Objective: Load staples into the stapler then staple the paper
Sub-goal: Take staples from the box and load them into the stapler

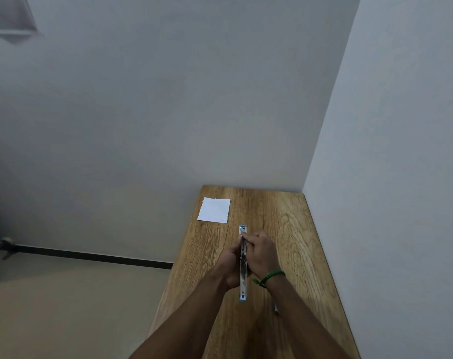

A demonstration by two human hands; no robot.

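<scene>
Head view: on the wooden table (pixel 287 224), a white paper (pixel 214 210) lies flat beyond and to the left of the fingers, well apart from them. The left hand (pixel 228 265) curls its fingers against the left side of the stapler (pixel 243 281) and grips it. The stapler is swung open into one long strip. Its long axis runs straight away from the person, with one blue-tipped end past the fingertips and the other back near the wrists. The right hand (pixel 263 252) closes from the right, its bunched fingertips (pixel 249 239) pinching the metal rail near the far end; whether they hold staples cannot be told. A green bracelet (pixel 270 276) circles the right wrist.
</scene>
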